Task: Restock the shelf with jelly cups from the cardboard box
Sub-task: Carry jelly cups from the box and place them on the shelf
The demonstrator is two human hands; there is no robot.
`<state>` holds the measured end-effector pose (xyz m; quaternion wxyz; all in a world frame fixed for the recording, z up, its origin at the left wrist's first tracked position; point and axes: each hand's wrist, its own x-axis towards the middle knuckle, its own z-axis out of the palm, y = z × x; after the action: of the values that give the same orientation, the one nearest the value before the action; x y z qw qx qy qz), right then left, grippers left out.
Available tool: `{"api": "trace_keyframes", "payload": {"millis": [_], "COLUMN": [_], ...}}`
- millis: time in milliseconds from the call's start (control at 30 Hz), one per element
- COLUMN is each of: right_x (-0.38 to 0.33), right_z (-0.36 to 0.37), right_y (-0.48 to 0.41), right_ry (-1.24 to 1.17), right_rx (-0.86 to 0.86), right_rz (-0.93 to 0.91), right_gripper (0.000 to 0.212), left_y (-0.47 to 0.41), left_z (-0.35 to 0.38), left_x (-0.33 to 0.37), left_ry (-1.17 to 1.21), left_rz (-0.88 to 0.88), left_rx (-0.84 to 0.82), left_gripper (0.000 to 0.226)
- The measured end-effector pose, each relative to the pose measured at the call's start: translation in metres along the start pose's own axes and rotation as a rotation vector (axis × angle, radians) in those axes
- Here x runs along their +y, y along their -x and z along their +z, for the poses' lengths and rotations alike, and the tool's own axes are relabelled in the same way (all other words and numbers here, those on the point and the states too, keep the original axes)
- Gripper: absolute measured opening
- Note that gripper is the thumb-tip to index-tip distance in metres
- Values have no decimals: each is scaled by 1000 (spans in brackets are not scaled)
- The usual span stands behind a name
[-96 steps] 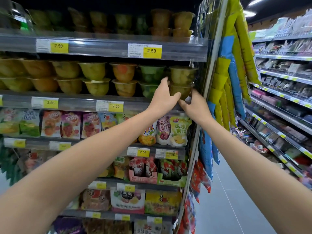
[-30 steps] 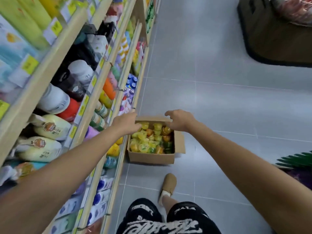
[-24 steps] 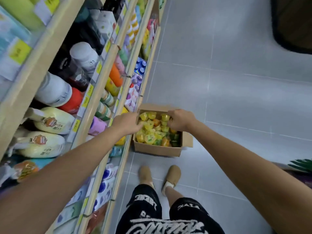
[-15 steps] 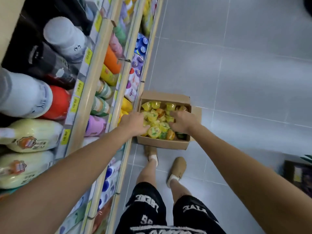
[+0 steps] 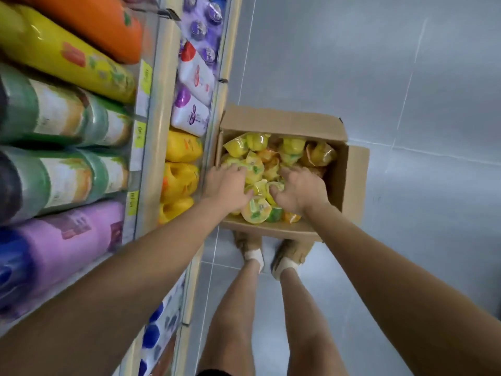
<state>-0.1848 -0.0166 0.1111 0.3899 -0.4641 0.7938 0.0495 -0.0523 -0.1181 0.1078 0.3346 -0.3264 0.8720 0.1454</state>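
Observation:
An open cardboard box (image 5: 284,122) stands on the grey floor against the foot of the shelving. It is filled with several yellow, orange and green jelly cups (image 5: 292,147), jumbled together. Both my hands are down inside it. My left hand (image 5: 226,187) lies over the cups at the box's left side, its fingers and thumb curled round a jelly cup. My right hand (image 5: 301,189) is in the middle of the box, with its fingers and thumb curled round another jelly cup. The cups under my palms are mostly hidden.
The shelving (image 5: 157,118) runs along the left, packed with bottles and pouches. My feet in tan shoes (image 5: 252,248) stand just behind the box. A box flap (image 5: 357,180) sticks out to the right. Grey tiled floor (image 5: 379,63) spreads to the right.
I turned from the jelly shelf and bent down to the box. Over the last second both hands went from the box rim down onto the cups and curled round them.

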Motion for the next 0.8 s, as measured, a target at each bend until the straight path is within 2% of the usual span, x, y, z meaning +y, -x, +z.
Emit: {"api": "trace_keyframes", "payload": {"millis": [133,333,400,533,733,800], "right_x": [16,41,44,38,33,32], "right_z": [46,103,120,146,170,173], "right_y": [-68,-161,-184,-216,-247,-254], "right_ry": [27,32,-18,-199,-427,-603], "right_rx": [-3,17,27,57,188,182], "right_rz": [-24,37,94,201,271,301], "right_gripper": [44,53,58,63,67,72], "left_y": [-61,-137,-156,-181,-204,-206], "left_z": [57,109,122,141,153,155], "left_x": [-10,-21,-20,-16,-14,-13], "left_ry": [14,102,252,718,984,1017], "left_rz": [-50,-292,-415,-738,-854,-866], "left_rx": [13,71,115,181,268,294], "left_gripper": [53,61,65,67,84,87]}}
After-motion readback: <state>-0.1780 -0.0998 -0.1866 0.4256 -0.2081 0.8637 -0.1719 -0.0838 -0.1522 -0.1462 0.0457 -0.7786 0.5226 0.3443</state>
